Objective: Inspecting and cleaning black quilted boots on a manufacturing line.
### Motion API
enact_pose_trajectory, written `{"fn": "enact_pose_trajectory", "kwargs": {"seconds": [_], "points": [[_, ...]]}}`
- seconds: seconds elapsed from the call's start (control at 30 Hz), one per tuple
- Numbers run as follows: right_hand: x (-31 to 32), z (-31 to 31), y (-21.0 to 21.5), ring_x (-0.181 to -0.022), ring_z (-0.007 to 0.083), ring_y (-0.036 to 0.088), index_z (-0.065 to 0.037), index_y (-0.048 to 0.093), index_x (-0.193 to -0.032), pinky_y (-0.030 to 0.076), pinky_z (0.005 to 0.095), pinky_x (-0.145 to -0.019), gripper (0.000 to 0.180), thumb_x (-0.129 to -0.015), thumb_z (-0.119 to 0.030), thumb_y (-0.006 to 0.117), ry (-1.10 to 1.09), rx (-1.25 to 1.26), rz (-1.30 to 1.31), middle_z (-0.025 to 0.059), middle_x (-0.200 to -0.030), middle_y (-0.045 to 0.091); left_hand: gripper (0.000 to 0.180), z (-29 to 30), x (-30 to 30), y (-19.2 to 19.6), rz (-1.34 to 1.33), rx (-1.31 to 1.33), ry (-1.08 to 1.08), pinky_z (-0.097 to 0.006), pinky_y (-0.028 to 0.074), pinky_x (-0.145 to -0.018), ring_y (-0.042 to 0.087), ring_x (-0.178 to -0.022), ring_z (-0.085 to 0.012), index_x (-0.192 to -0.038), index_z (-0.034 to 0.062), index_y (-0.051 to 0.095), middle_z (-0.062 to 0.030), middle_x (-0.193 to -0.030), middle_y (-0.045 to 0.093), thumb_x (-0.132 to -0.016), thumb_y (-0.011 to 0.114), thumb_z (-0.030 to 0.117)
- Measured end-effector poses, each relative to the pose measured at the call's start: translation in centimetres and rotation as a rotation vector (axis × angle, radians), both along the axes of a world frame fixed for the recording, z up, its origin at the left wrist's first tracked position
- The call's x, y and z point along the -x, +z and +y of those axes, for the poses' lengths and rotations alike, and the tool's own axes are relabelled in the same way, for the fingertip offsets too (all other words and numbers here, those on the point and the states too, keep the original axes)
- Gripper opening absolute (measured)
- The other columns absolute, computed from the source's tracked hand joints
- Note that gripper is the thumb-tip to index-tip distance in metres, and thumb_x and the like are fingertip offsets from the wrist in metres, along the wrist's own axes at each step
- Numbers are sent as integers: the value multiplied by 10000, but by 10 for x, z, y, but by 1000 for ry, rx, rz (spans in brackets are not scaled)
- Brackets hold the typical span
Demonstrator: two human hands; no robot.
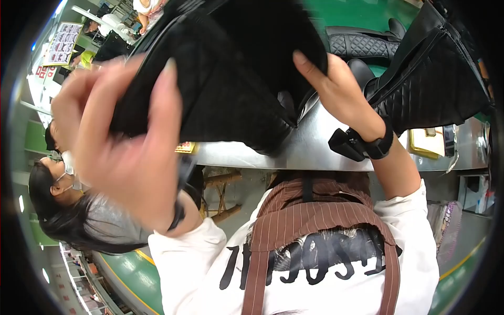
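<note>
A black boot (226, 100) is held up over the metal table, its tall shaft spread so that the dark lining faces me. My left hand (126, 142), smeared by motion, pinches the shaft's left edge between thumb and fingers. On the opposite edge is my right hand (341, 97), its thumb on the inner side and its other fingers hidden behind the shaft. The boot's lower part hangs near the tabletop; I cannot tell if it touches. Dark bands with a small device are on my wrists.
The shiny metal table (320, 142) runs across in front of me. At the right stands another black boot (436, 79), with a quilted boot (362, 44) lying behind. A yellow pad (428, 144) rests at the table's right. A masked co-worker (58, 194) is close on my left.
</note>
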State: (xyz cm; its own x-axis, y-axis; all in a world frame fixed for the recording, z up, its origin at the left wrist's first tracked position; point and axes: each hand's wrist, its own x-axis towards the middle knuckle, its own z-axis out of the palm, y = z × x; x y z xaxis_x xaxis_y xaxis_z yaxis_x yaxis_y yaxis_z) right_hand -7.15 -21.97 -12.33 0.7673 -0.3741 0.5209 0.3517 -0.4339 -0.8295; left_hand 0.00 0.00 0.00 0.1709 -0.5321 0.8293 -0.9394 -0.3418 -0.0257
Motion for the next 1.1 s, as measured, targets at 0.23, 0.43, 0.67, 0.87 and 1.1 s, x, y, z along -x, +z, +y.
{"fn": "enact_pose_trajectory", "kwargs": {"seconds": [0.23, 0.43, 0.67, 0.87, 1.1], "points": [[42, 2, -45, -889, 199, 650, -12, 591, -1126, 499, 308, -777, 401, -845, -280, 690, -125, 25, 20, 125, -939, 659, 1109, -20, -22, -85, 195, 576, -297, -429, 365, -1035, 413, -1245, -316, -1445, 61, 18, -213, -1423, 193, -645, 779, -40], [45, 32, -112, -643, 208, 668, 56, 633, -923, 508, 309, -616, 324, -846, -254, 682, 68, -93, 613, 143, -759, 673, 948, 11, -14, -217, 1032, 8, -100, -400, 271, -1044, 339, -1284, -295, -1314, -59, 339, -219, -1405, 327, -603, 891, 236], [24, 27, -128, -535, 86, 574, -14, 607, -847, 442, 222, -500, 311, -958, -300, 557, 314, -475, 808, 29, -727, 631, 437, -4, -15, -263, 1484, 17, -258, -288, 516, -788, 653, -863, -152, -1049, -20, 628, -71, -954, 693, -669, 827, 61], [23, 31, -130, -511, 79, 531, -43, 595, -767, 418, 211, -507, 374, -993, -310, 463, 482, -673, 804, 24, -710, 620, 358, -3, -8, -257, 1424, 47, -311, -283, 516, -773, 652, -860, -153, -1025, -19, 634, -80, -951, 690, -705, 784, 36], [49, 21, 27, -498, 66, 539, -26, 577, -720, 386, 204, -480, 386, -991, -274, 459, 621, -589, 331, 9, -644, 584, 379, -5, -9, -248, 1298, -95, -290, -298, 502, -800, 649, -894, -166, -1051, -20, 630, -104, -963, 690, -717, 777, 83]]}}
